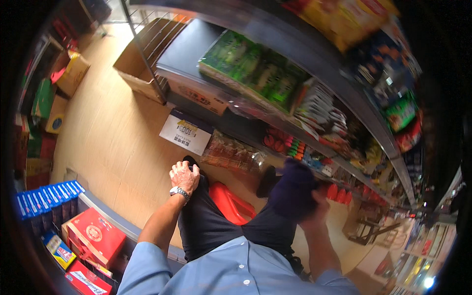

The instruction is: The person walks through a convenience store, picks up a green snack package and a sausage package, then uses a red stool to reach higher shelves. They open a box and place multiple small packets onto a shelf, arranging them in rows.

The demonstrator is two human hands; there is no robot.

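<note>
My left hand (184,176) rests on my left knee, its fingers curled over the dark trousers (199,217) and holding nothing. A metal-banded wristwatch (179,191) is on that wrist. My right hand (320,208), blurred, grips a dark purple cloth item (295,190) above my right thigh. It may be a cap or a folded cloth; the blur hides which. Part of that hand is hidden behind the item. Between my legs, a red plastic stool (230,202) shows.
Ahead stand store shelves (324,62) with green packs (254,66) and bagged goods. A white-and-blue carton (186,131) and a shrink-wrapped pack (232,151) lie on the floor by them. An open cardboard box (136,79) is farther left. Red cartons (96,234) stand at lower left.
</note>
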